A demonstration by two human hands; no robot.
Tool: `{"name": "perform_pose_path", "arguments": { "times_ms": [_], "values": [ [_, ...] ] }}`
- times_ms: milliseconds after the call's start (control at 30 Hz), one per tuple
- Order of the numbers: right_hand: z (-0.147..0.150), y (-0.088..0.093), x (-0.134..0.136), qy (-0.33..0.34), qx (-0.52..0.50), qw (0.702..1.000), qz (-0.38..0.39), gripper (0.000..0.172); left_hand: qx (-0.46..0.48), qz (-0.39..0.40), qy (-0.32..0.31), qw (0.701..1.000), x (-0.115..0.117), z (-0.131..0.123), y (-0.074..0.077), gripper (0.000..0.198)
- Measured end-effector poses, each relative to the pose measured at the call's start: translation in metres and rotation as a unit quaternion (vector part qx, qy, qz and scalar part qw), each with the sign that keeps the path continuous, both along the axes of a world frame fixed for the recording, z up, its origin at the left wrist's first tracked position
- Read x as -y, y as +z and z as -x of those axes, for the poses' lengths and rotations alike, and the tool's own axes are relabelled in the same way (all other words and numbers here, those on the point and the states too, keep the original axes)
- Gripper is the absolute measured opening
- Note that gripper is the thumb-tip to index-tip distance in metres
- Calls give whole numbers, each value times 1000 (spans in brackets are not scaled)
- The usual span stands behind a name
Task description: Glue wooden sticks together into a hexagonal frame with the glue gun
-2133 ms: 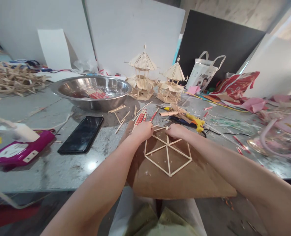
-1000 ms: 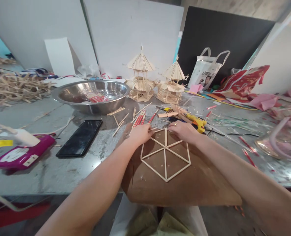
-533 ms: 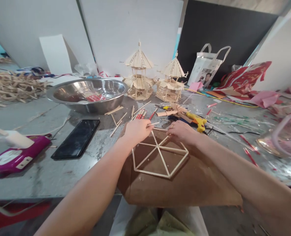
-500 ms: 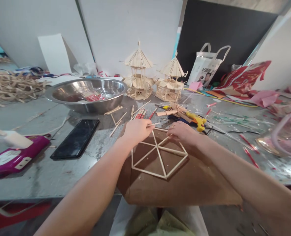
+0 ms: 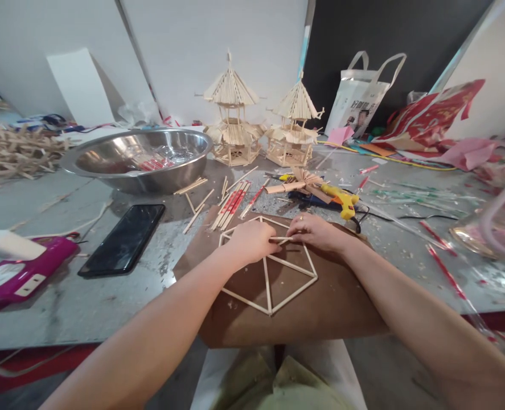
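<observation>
A six-sided frame of thin wooden sticks (image 5: pixel 294 294), with spokes meeting near its middle, lies on a brown cardboard sheet (image 5: pixel 320 319). Over its far part, my left hand (image 5: pixel 253 241) is closed in a pinch on a short pale wooden stick (image 5: pixel 283 239). The stick's right end meets the fingertips of my right hand (image 5: pixel 314 232), which are pinched together there. Part of the frame, including its hub, is hidden under my left hand. Beyond the cardboard lie several chopsticks with red wrapping (image 5: pixel 235 202).
Two stick-built pagodas (image 5: pixel 235 134) stand at the back beside a steel basin (image 5: pixel 136 179). At left are a phone (image 5: pixel 122 239) and a purple device (image 5: pixel 30 273). A yellow glue gun (image 5: pixel 341 199) with its cord lies at right, near plastic wrappers (image 5: pixel 444 270).
My left hand has come nearer over the frame with the short stick, uncovering the red-wrapped chopsticks. The stick's end now reaches my right fingertips. The camera view has shifted slightly.
</observation>
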State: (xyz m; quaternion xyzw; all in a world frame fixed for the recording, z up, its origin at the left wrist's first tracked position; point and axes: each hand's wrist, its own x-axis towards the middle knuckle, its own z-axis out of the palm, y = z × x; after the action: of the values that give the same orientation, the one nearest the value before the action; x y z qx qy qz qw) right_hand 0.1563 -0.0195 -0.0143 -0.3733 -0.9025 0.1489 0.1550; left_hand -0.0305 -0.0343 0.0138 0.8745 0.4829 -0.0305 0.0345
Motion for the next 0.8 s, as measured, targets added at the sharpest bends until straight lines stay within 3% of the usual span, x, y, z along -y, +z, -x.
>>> {"name": "perform_pose_path", "arguments": {
  "times_ms": [800],
  "values": [
    [2, 1, -5, 2, 13, 1000, -2, 16, 22, 17, 14, 1000, -2, -5, -7, 25]
  ]
}}
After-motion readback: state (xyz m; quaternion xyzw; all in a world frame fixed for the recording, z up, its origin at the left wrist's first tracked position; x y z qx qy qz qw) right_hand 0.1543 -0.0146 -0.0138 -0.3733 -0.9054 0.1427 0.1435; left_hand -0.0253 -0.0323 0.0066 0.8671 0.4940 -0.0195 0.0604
